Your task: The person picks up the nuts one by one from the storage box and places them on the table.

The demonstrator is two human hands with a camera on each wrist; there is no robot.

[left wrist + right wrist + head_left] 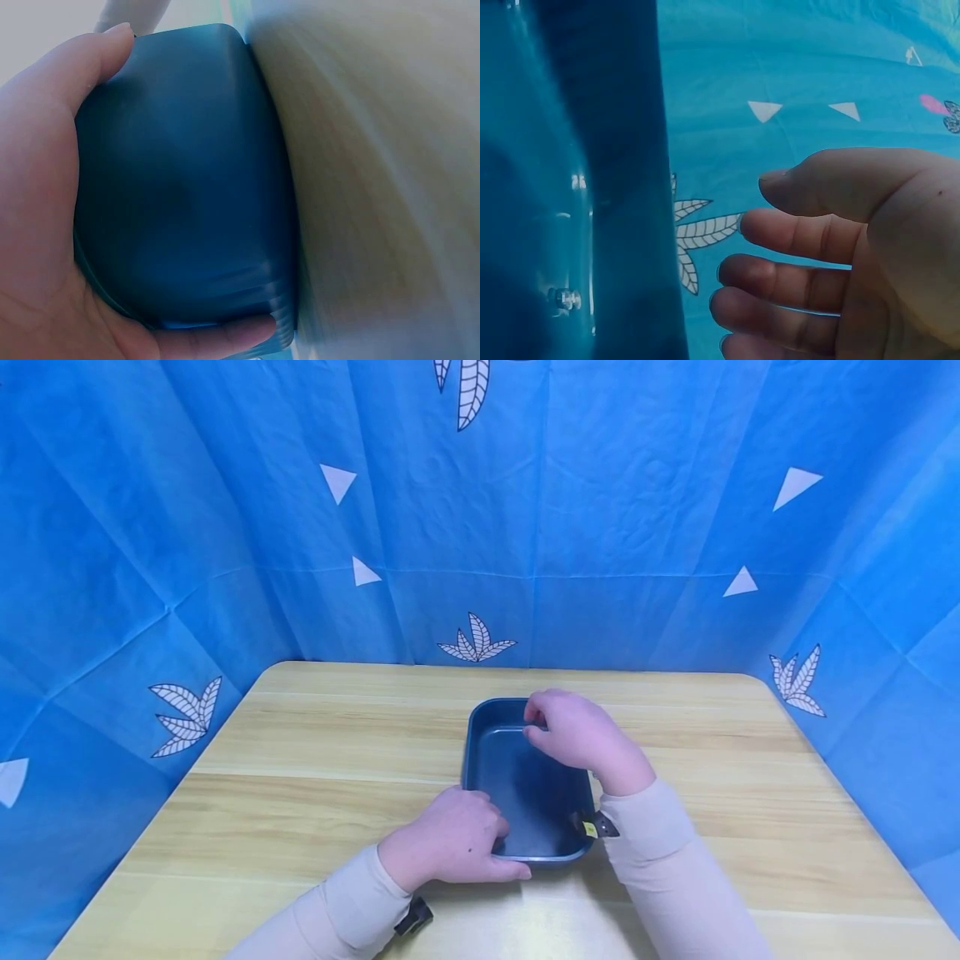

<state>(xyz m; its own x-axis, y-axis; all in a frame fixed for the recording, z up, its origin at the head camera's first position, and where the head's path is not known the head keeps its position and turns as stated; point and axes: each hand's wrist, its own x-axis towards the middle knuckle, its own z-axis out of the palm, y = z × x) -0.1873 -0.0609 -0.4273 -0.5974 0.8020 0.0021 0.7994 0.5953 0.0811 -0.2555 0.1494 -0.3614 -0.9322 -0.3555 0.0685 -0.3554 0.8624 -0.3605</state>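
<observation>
The blue backdrop [600, 527], printed with white leaves and triangles, wraps the far side and both flanks of the wooden table [300, 760]. On that table, a little right of centre and towards the near edge, sits the dark blue rectangular tray [525, 777], its long side running away from you.

Your left hand [450, 843] grips the tray's near left corner: the left wrist view shows the palm against the outer wall with the thumb and a finger curled round it. Your right hand [577, 735] is over the far right part of the tray, fingers loosely bent at the far rim. In the right wrist view those fingers [795, 281] are relaxed and slightly apart, with nothing between them, so I judge it is only touching or hovering, not holding.

To do this well, as far as I can judge: get the right hand properly onto the far rim before you move the tray, so both ends are held and it stays level. Keep the left thumb on the wall, not down on the tray floor, and lift or slide with both hands together. A one-handed pull at a corner would likely twist the tray on the smooth wood.

A small yellow tag [590, 829] shows on the strap at your right wrist; nothing on it can be read. I see no brand or writing on the tray or the backdrop.
</observation>
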